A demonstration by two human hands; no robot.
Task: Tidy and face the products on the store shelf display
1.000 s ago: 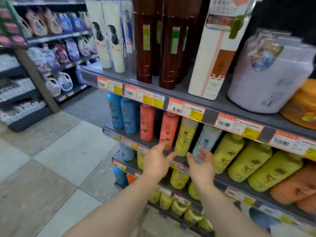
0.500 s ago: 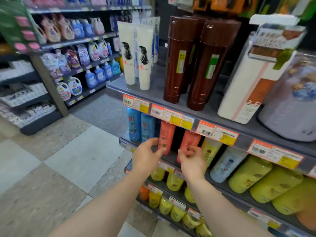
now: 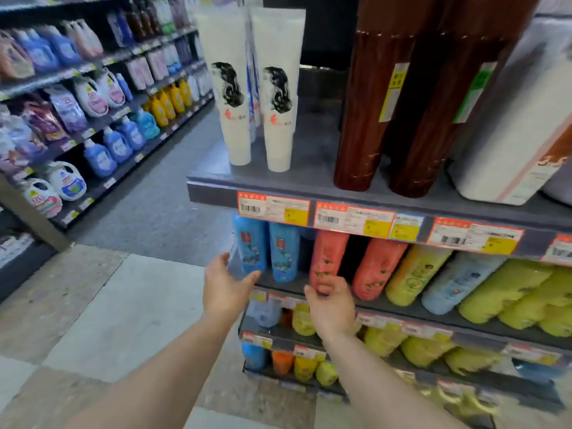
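Head view: both bare forearms reach up from the bottom of the frame toward a grey store shelf point(image 3: 309, 181) that fills the right half.

The left hand point(image 3: 224, 289) sits just left of centre, palm turned inward, its fingers point(image 3: 221, 263) spread and relaxed, holding nothing. The thumb tip lies at the base of the left blue bottle point(image 3: 249, 246); whether it touches cannot be told through the blur.

The right hand point(image 3: 331, 308) is just right of centre, its fingers curled against the lower end of the left coral bottle point(image 3: 328, 258), gripping it near the base.

These bottles stand on the second shelf, in the middle of the frame. From left to right: two blue bottles side by side, the second blue bottle point(image 3: 283, 255) just beside the first, then the coral bottle in the hand, a dark gap, a second coral bottle point(image 3: 376, 267), a yellow bottle point(image 3: 413, 274), a pale blue bottle point(image 3: 455, 283) and larger yellow-green bottles point(image 3: 510, 289) at the right edge.

Orange and yellow price tags point(image 3: 274, 209) line the top shelf's front lip. On that shelf, in the upper centre, stand two white tubes point(image 3: 278, 88) printed with a black hair picture, and to their right two tall brown bottles point(image 3: 371, 103).

Across the aisle, in the upper left, detergent bottles point(image 3: 99, 150) fill another rack.
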